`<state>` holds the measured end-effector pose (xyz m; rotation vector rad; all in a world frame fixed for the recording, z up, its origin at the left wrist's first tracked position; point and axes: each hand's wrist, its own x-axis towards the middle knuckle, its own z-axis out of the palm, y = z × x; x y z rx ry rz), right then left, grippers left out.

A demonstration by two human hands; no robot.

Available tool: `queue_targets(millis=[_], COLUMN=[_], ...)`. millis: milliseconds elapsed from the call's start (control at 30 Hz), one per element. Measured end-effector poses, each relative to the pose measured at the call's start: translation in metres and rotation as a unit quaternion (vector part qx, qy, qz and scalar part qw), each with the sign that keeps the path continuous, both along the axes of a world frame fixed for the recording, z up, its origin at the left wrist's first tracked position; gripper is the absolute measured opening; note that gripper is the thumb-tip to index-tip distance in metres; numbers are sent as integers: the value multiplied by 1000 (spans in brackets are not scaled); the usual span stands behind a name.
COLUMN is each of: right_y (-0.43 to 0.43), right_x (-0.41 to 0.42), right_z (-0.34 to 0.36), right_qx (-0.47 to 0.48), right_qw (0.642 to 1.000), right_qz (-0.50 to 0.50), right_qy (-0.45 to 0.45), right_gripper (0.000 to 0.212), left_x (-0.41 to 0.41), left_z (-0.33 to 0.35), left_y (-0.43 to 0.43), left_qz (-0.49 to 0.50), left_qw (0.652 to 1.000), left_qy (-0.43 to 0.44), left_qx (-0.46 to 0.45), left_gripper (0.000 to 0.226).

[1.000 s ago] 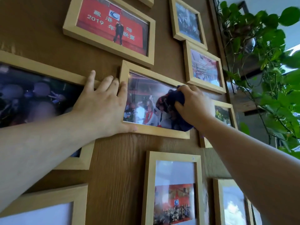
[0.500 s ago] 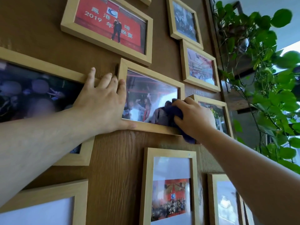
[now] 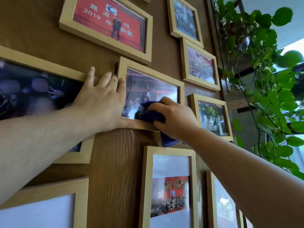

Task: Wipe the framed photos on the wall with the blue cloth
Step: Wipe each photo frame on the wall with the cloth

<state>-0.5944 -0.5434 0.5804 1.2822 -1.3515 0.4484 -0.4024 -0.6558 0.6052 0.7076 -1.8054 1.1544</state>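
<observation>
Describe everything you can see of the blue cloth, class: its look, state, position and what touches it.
The blue cloth is dark navy, soft and bunched into a wad, not spread flat. The right hand presses it against the lower right part of the glass of the middle framed photo. A loose corner hangs below the frame's bottom edge, under the wrist. Much of it is hidden beneath the hand. The left hand does not touch it; it braces the frame's left side.

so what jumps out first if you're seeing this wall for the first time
Two bare arms meet at the middle frame: the right hand presses a blue cloth on its glass, and the left hand braces its left edge. Above hangs a bright red photo; leafy green vines fill the right.
</observation>
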Motion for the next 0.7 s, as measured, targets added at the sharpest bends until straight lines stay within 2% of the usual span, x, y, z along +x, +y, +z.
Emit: queue_targets(millis=[133,233,433,700], right_y=[27,41,44,13], right_x=[-43,-55,-20,69], right_z=[-11,-14,-36,-89], right_qx=[-17,-42,-109,-92], right_qw=[994,990,989,976], right_qz=[-89,-87,4,135], right_qy=[-66,-106,-99,-141], right_gripper=[38,39,38,35], left_x=[-3,-2,32,104], left_z=[-1,-1,-20,-98], left_y=[-3,0,13,19], left_qz=[1,6,-10,-38], left_qw=[1000,1000,999,993], left_qy=[10,7,-32,-115], left_qx=[-9,2,-15,-12], left_gripper=[127,126,113,101])
